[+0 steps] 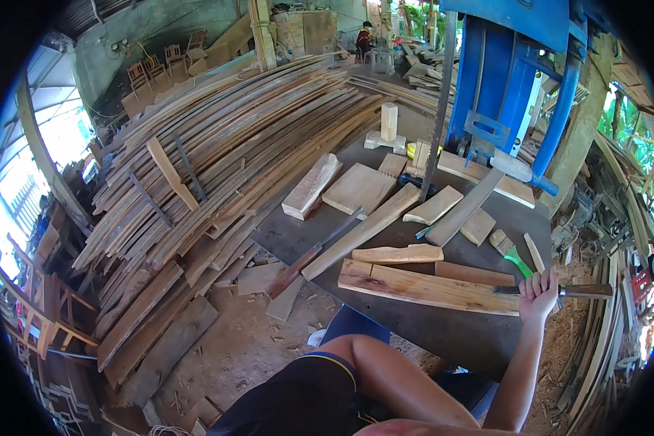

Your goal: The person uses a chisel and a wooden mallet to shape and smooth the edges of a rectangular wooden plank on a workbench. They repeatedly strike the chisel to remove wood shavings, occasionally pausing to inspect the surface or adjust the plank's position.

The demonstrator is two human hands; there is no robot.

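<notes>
My right hand [538, 293] is closed over a wooden-handled tool [587, 291] with a dark flat blade, at the right end of a long pale board [429, 286]. The blade lies across the board's end, and the handle sticks out to the right of my fingers. A pencil-like line crosses the board near its left end. Just beyond my hand is a brush [514, 258] with a green handle, beside a thin wood strip [534, 253]. My left hand is out of view.
A blue bandsaw [479, 80] rises at the back of the dark table [298, 231], its blade [441, 94] upright. Wood blocks [361, 187], a long curved piece [363, 231] and another wooden-handled tool [296, 271] lie about. Stacked planks [232, 138] fill the left. A person [364, 41] is far back.
</notes>
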